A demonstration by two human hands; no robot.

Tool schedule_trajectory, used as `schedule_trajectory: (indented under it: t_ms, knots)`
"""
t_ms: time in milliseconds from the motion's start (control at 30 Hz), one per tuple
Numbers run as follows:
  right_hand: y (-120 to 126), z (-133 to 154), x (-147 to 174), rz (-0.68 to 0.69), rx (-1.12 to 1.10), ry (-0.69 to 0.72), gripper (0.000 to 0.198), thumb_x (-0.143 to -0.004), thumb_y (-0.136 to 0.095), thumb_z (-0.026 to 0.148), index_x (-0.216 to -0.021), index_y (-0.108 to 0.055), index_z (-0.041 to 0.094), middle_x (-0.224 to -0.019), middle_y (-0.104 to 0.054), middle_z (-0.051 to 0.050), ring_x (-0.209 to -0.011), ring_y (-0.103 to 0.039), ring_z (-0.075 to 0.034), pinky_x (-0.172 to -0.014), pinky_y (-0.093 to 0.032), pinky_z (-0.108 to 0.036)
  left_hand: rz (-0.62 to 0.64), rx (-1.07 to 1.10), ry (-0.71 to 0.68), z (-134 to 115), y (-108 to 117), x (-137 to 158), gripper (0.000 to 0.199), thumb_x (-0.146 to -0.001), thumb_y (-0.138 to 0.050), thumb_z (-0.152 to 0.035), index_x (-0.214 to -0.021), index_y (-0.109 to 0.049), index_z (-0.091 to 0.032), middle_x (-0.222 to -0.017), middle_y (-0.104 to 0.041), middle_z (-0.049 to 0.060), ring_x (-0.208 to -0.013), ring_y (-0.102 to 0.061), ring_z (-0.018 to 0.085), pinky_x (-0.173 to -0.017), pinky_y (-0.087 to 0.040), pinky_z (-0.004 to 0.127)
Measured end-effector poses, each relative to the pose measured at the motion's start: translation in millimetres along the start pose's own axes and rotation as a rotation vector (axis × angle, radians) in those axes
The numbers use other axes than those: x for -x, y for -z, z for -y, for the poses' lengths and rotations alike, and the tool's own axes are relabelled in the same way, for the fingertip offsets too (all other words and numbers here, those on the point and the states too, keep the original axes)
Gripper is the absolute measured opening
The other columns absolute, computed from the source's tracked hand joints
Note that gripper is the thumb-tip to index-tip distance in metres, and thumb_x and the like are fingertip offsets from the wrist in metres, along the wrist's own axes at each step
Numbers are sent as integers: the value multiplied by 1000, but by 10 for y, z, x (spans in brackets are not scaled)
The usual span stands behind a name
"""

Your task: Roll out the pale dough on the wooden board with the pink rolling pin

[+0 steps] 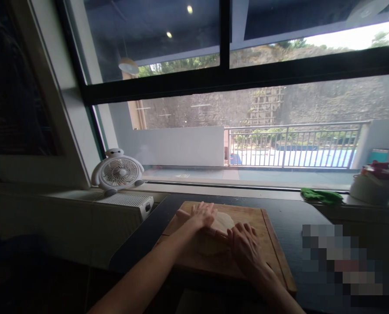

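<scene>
Two bare hands are laid on a rolling pin (220, 234), which is set slantwise across a wooden board (253, 218). By the left hand (203, 214) the pin is covered toward its far-left end, the fingers stretched forward and not closed. By the right hand (245, 244) the near-right end is covered, with the fingers bent; whether the pin is gripped there cannot be told. A thin, pale sheet of dough (225, 220) is spread on the board, seen beyond the pin and between the hands, and partly hidden by them. The board is carried by a dark worktop (289, 222), pushed up near a window ledge. On the left, a white fan (122, 172) with a rounded head is stood by the window, just behind a vented white panel (129, 199). On the right, a green cloth (322, 196) is left crumpled on the ledge, near a pale container (371, 189) topped with something red. Through the glass, a metal railing (288, 146) can be seen.
</scene>
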State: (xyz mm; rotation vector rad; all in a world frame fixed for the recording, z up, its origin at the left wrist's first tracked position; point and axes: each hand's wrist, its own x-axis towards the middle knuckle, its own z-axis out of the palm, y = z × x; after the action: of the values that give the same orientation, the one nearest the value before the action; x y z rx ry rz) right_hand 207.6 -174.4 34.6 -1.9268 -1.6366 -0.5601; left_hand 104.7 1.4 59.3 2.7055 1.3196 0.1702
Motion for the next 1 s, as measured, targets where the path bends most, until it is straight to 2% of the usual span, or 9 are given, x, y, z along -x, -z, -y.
schedule_trajectory:
  t_ms: [133,267,367,533,633,700,833,1000]
  knots:
    - [-91,-205,-161,5,32,-72,32,-94,-35,26,-76,-61,21,-82,-59,-6,-83,-52,-19,-77,-32,-33,-41,26,23,-177,-4,-349,62,-89,-17,-51,-134,-40,-14,-137,-43,16,-132,-23,35,-103,-13,59]
    - [-109,-217,-166,32,47,-75,33,-94,-34,28,-78,-62,21,-85,-60,-6,-84,-52,-19,-77,-32,-34,-52,43,26,-176,-33,-409,57,-90,-18,-46,-132,-41,-15,-137,-44,14,-131,-25,33,-104,-15,58]
    - [-59,-109,-61,47,31,-45,31,-94,-34,29,-80,-60,21,-88,-59,-5,-86,-50,-19,-80,-32,-34,-43,43,18,-89,-46,-231,57,-91,-16,-45,-135,-39,-17,-139,-42,12,-131,-25,34,-104,-17,58]
    - [75,94,112,71,-75,14,26,-94,-35,26,-81,-57,22,-87,-59,-3,-91,-49,-18,-84,-31,-33,-13,12,-33,79,-24,308,58,-89,-20,-49,-139,-35,-24,-145,-33,3,-135,-20,31,-108,-10,55]
    - [111,129,95,106,-98,9,30,-94,-35,27,-78,-59,21,-86,-59,-3,-93,-50,-18,-85,-31,-32,-15,-34,-72,136,-18,549,56,-90,-18,-45,-142,-30,-26,-147,-30,1,-137,-15,27,-109,-6,54]
    - [102,104,24,138,-83,-28,34,-94,-32,29,-77,-61,20,-88,-60,-5,-94,-51,-18,-86,-31,-32,-8,-57,-66,139,-15,588,56,-90,-17,-45,-142,-29,-26,-147,-30,2,-138,-14,25,-109,-6,54]
    - [18,-15,-220,230,-59,-136,43,-95,-26,31,-83,-65,19,-99,-60,-9,-98,-50,-20,-88,-30,-35,15,-41,-2,93,1,369,57,-89,-19,-48,-140,-33,-25,-146,-31,4,-136,-19,28,-108,-10,54]
    - [-162,-206,-590,335,-44,-230,42,-91,-28,32,-83,-67,18,-99,-61,-12,-96,-52,-25,-80,-36,-38,-68,3,77,75,-1,-100,59,-90,-20,-49,-135,-40,-18,-139,-43,12,-130,-30,34,-101,-20,58]
